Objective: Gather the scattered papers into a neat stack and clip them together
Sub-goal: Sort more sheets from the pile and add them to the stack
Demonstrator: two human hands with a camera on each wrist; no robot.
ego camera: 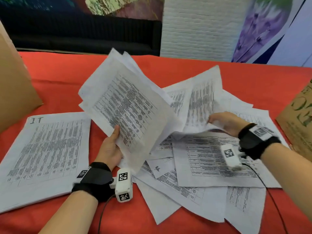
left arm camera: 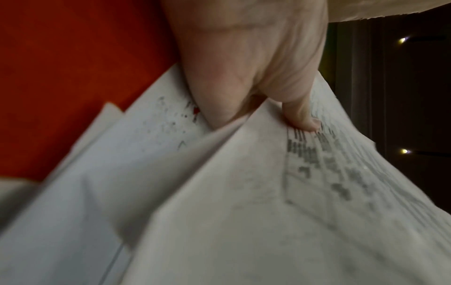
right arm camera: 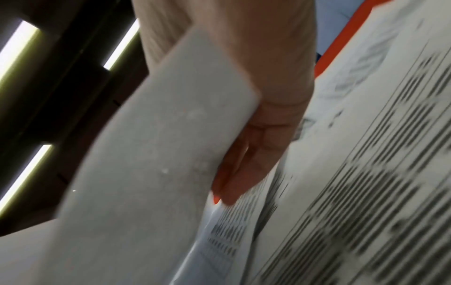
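The left wrist view shows the left hand (left arm camera: 246,63) pinching raised sheets (ego camera: 125,102), the right hand (ego camera: 226,123) grasps another sheet (ego camera: 200,102) over scattered papers (ego camera: 211,168), cardboard boxes (ego camera: 13,81) flanking.

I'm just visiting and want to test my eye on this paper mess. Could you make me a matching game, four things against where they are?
Things:
1. bundle of sheets
2. neat stack
3. loose pile
4. printed box

Places:
A. spread over the middle of the red cloth
B. right edge of the table
C. held up by the left hand
D. flat at the left

Pairs: 1-C, 2-D, 3-A, 4-B
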